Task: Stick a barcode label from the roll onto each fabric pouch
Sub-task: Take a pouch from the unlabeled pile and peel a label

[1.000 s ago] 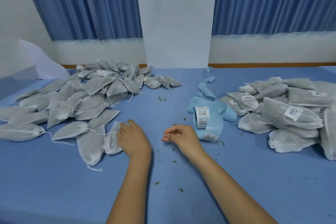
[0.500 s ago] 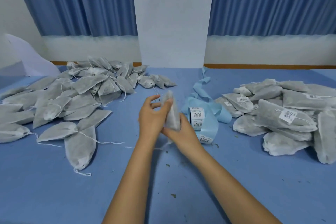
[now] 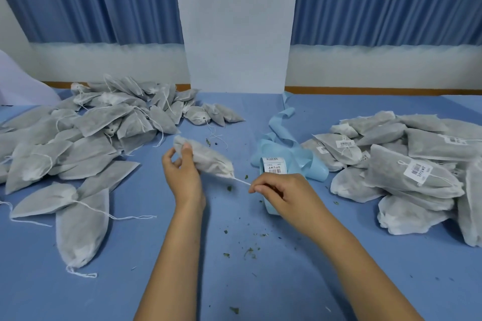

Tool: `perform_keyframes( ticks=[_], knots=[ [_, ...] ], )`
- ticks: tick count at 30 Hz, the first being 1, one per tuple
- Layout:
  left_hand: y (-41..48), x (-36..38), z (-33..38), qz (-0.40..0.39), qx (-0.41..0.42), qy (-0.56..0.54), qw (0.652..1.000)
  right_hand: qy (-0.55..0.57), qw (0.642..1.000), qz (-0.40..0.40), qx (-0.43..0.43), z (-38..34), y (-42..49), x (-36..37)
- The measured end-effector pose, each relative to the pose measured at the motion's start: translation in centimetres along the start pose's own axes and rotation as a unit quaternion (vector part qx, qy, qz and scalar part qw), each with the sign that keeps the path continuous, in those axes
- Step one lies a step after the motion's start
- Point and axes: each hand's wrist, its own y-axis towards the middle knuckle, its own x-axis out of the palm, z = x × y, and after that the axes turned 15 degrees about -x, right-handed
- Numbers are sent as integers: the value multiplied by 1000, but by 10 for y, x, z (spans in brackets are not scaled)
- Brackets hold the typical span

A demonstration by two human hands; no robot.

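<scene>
My left hand point(image 3: 182, 177) grips one grey fabric pouch point(image 3: 208, 157) by its far end and holds it above the blue table. The pouch's white drawstring point(image 3: 241, 181) runs taut to my right hand point(image 3: 281, 194), which pinches it between thumb and fingers. Just behind my right hand stands the label roll point(image 3: 273, 167), white barcode labels on pale blue backing; my right hand hides its lower part. Unlabelled pouches point(image 3: 86, 138) are heaped on the left. Pouches bearing labels point(image 3: 417, 172) are heaped on the right.
Loose blue backing tape point(image 3: 284, 135) trails from the roll toward the white pillar point(image 3: 237, 34). Dried herb crumbs point(image 3: 250, 251) speckle the blue table point(image 3: 247, 294) between my arms. Blue curtains hang behind, and a white sheet point(image 3: 18, 86) sits far left.
My left hand took a pouch from the left pile and lifted it to the middle. Both hands held it upright; now it lies slanted and my right hand has drawn its string out to the right.
</scene>
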Motion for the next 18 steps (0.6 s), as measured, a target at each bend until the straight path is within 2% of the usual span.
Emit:
perform_keyframes(
  ticks=[2, 4, 5, 7, 8, 9, 10, 12, 13, 15, 16, 18],
  knots=[
    [3, -4, 2, 35, -2, 14, 999, -25, 999, -14, -35, 3, 0, 0],
    [4, -5, 1, 60, 4, 78, 995, -13, 998, -6, -66, 1, -1, 4],
    [3, -5, -2, 72, 18, 151, 986, -4, 997, 4, -75, 0, -2, 6],
    [-6, -3, -6, 97, 113, 333, 931, 7, 997, 27, -74, -1, -4, 8],
    [-14, -2, -6, 73, 192, 378, 903, 6, 997, 38, -67, 1, -4, 7],
    [-22, 0, -6, 0, 263, 380, 887, 6, 997, 49, -57, 3, -5, 6],
    [-32, 2, -6, -100, 299, 363, 877, 9, 997, 62, -47, 5, -5, 4],
    [-53, 4, -9, -283, 281, 371, 839, 30, 994, 99, -31, 6, -5, 1],
    [-61, 5, -13, -335, 258, 395, 815, 47, 992, 117, -25, 6, -6, 0],
    [-70, 7, -22, -382, 218, 426, 791, 70, 987, 144, -17, 7, -8, -6],
    [-73, 8, -24, -390, 199, 418, 796, 72, 985, 159, -14, 8, -9, -10],
    [-73, 8, -24, -378, 168, 372, 831, 61, 980, 190, -5, 12, -10, -18]
  ],
)
